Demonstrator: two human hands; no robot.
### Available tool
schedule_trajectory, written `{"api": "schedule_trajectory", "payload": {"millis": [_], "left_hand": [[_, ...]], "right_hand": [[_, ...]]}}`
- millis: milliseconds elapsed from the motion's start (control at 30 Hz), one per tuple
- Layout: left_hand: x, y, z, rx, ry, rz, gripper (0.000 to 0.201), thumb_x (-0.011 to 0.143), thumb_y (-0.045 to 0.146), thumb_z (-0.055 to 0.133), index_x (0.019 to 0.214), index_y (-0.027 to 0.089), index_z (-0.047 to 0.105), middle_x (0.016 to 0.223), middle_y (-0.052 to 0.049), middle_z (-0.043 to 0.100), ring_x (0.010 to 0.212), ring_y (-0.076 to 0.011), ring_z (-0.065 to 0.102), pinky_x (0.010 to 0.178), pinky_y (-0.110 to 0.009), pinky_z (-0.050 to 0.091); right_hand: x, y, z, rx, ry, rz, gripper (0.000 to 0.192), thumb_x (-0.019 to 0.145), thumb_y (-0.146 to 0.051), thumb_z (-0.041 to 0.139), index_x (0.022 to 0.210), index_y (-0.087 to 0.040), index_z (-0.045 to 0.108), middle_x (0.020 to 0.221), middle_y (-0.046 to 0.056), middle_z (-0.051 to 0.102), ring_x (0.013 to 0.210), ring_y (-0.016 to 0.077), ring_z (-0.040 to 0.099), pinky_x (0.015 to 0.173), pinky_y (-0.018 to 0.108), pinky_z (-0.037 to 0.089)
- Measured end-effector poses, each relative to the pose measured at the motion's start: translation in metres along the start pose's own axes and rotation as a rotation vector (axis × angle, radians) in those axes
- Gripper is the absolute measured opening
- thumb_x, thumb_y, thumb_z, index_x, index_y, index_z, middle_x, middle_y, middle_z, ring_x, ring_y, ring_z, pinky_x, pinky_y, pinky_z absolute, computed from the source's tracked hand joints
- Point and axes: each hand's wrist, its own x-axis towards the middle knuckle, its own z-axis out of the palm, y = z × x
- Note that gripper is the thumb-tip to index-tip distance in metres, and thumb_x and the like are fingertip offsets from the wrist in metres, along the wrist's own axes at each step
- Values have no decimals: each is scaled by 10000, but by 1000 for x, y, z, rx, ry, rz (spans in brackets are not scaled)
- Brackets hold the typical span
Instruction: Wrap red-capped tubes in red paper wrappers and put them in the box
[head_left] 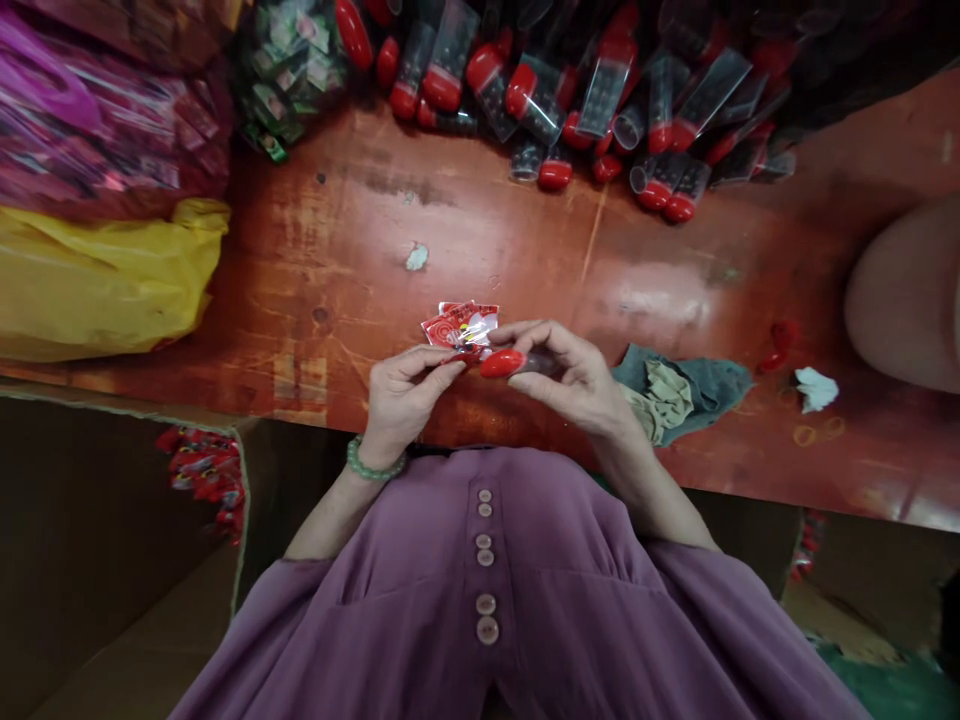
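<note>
In the head view, my right hand (pixel 570 380) holds a clear tube with a rounded red end (pixel 502 363), between thumb and fingers. The red end points left, towards my other hand. My left hand (pixel 409 395), with a green bead bracelet (pixel 373 470) at its wrist, pinches a small red piece (pixel 469 355). Its exact kind is too small to tell. Just beyond my fingertips lie a few shiny red printed packets (pixel 454 325) on the table, partly covered by my hands.
Many red-ended clear tubes (pixel 540 100) are heaped along the table's (pixel 360 250) far side. Bags, one of them yellow (pixel 97 285), stand at left. Right of my hands are a crumpled cloth (pixel 705 395) and a rounded pale container (pixel 911 290). Cardboard boxes (pixel 247 500) sit below the near edge.
</note>
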Motion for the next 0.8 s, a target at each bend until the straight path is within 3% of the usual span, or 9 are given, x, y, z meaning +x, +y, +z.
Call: {"api": "schedule_trajectory", "payload": {"millis": [67,167,300,433,633,800], "left_hand": [[-1,-2,4,-78,-6,-56,96,755,297,773,797,213,795,789,-13,782,714,-148,712,716,-260,587],[-3,-7,6,-167,-69,-135,131,784,344,764,822,223,798,789,-3,781,703,-143,701,716,-263,582],[-7,-14,2,-225,-190,-248,199,815,393,739,900,225,803,861,-16,791,771,-162,713,779,-288,584],[-7,-12,-3,-193,-304,-240,222,845,391,703,948,220,800,893,-18,791,800,-164,715,801,-285,574],[-2,-2,-1,-71,-225,-150,149,820,315,713,757,203,789,733,-4,772,661,-146,697,673,-258,568],[1,-3,3,7,-112,34,70,745,236,791,696,199,756,673,11,756,606,-129,694,617,-231,560]], "right_hand": [[6,9,12,138,30,15,271,843,-431,723,898,-226,554,1156,51,672,1017,178,641,888,337,519],[15,22,23,231,106,7,361,800,-503,745,878,-235,515,975,14,674,862,146,629,817,311,520],[19,29,22,207,141,44,391,774,-515,762,868,-237,504,736,-52,575,635,97,511,622,239,446],[19,27,20,150,129,33,393,778,-517,756,864,-229,504,736,-56,552,631,88,483,599,226,415],[20,23,22,154,119,-38,312,823,-430,742,880,-226,513,732,-63,551,612,73,485,588,207,414],[18,17,7,101,136,-15,301,802,-417,769,888,-223,555,756,-52,596,630,79,537,607,213,461]]}}
